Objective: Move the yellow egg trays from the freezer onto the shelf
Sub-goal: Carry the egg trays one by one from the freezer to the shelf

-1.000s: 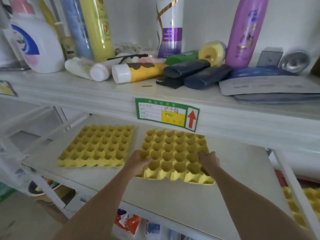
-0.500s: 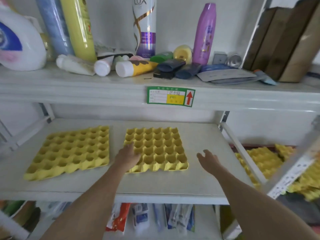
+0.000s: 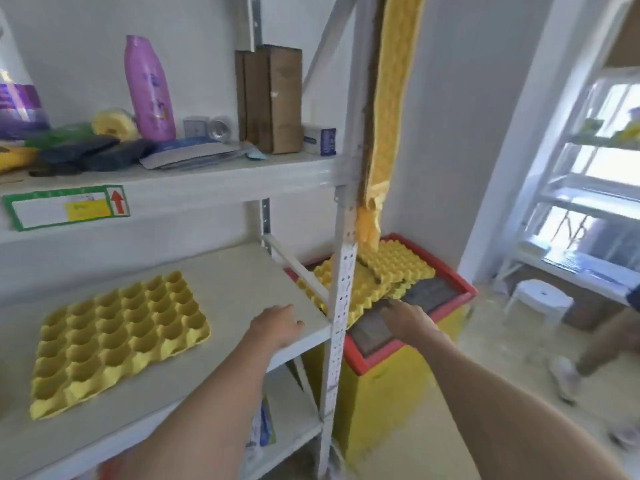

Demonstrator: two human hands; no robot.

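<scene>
A yellow egg tray [image 3: 121, 337] lies flat on the white middle shelf [image 3: 239, 278]. To the right, past the shelf's upright post [image 3: 341, 306], stands a yellow freezer with a red rim [image 3: 450, 282]. Several yellow egg trays [image 3: 388, 268] are piled on its top. My left hand [image 3: 277, 325] hovers over the shelf's right front corner, fingers relaxed and holding nothing. My right hand [image 3: 407, 320] reaches out above the freezer's dark lid, just short of the trays, fingers loose and empty.
The upper shelf carries a purple bottle [image 3: 149, 88], brown boxes [image 3: 270, 98] and pouches. The freezer's raised lid [image 3: 391, 109] stands upright behind the post. A white stool [image 3: 538, 299] and another person's leg [image 3: 588, 351] are at the right.
My view swung right from the shelf to the freezer. Both hands let go of the tray on the shelf; the right hand moved over the freezer and the left to the shelf's right corner.
</scene>
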